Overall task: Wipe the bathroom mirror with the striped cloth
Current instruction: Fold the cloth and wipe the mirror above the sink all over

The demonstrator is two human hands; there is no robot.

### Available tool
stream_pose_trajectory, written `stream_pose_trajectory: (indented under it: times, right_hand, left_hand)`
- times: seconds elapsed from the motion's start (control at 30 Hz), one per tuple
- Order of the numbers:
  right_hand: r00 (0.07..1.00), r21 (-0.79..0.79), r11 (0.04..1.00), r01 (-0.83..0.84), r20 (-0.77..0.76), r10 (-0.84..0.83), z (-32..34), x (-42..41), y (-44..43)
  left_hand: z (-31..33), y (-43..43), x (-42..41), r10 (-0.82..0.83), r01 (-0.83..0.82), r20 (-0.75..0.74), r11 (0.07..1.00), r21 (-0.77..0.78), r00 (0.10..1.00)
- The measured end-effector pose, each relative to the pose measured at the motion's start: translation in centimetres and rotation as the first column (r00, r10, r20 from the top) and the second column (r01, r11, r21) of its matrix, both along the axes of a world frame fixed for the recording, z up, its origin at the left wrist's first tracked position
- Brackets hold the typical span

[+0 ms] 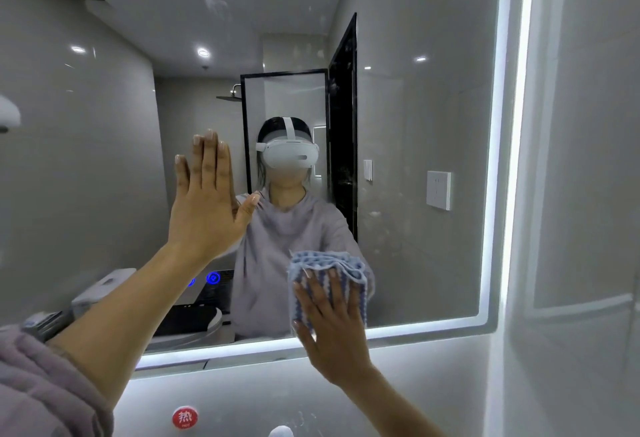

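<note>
Right hand (pixel 329 325), fingers flat, presses striped cloth (pixel 329 272) to mirror (pixel 415 118); left hand (pixel 204 201), open-palmed on glass, apparently bracing

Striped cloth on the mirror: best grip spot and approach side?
Probably the striped cloth at its upper right corner, where the folded layers stack thick. Come from the right: the right hand presses the lower part flat to the mirror, leaving no edge there to pinch.

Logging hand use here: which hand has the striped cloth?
The right hand, low on the mirror, presses the striped cloth; the left hand lies bare and flat on the glass higher up.
</note>
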State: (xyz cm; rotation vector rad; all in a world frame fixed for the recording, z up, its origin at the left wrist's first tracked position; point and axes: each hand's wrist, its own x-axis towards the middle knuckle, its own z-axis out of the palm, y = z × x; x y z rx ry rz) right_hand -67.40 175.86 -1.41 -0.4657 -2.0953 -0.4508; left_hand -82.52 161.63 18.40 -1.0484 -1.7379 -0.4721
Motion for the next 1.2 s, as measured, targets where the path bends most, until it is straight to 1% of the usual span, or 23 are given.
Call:
stream_pose_trajectory:
  times: [0.13,0.27,0.47,0.6,0.7,0.83,1.0,1.1,1.2]
  right_hand:
    - [1.0,0.076,0.997,-0.005,0.031,0.003,1.4,-0.2,0.0]
    - [0.999,0.126,0.992,-0.013,0.041,0.007,1.9,1.2,2.4]
    - [0.996,0.146,0.986,0.079,0.022,-0.083,3.0,5.9,7.4]
    - [0.988,0.15,0.976,0.156,-0.01,-0.156,3.4,9.0,10.5]
    - [0.983,0.141,0.973,0.183,-0.009,-0.183,3.8,10.9,12.1]
    - [0.976,0.072,0.973,0.219,-0.027,-0.218,4.4,13.1,13.5]
    - [0.961,-0.157,0.952,0.265,-0.043,-0.274,4.8,16.1,15.1]
    - [0.959,-0.217,0.945,0.244,-0.093,-0.269,5.1,17.0,14.8]
    - [0.961,-0.262,0.936,0.235,-0.078,-0.264,5.2,16.9,14.4]
  left_hand:
    - [0.0,-0.1,0.0,0.009,-0.009,-0.008,1.0,-0.006,1.0]
    - [-0.1,0.0,-0.3,0.008,-0.008,-0.024,1.0,-0.001,1.0]
    - [-0.1,0.1,-0.2,-0.022,0.022,-0.017,1.0,0.018,1.0]
    - [-0.1,0.1,0.0,-0.019,0.019,-0.016,1.0,0.017,1.0]
    - [0.0,0.0,0.2,-0.016,0.016,-0.008,1.0,0.009,1.0]
    - [0.0,0.0,0.3,-0.002,0.002,-0.008,1.0,0.007,1.0]
    - [0.0,0.2,0.0,0.023,-0.022,-0.014,1.0,0.013,1.0]
    - [0.0,0.4,-0.1,0.014,-0.014,-0.016,1.0,0.023,1.0]
    - [-0.1,0.4,-0.3,-0.004,0.005,-0.023,1.0,0.029,1.0]
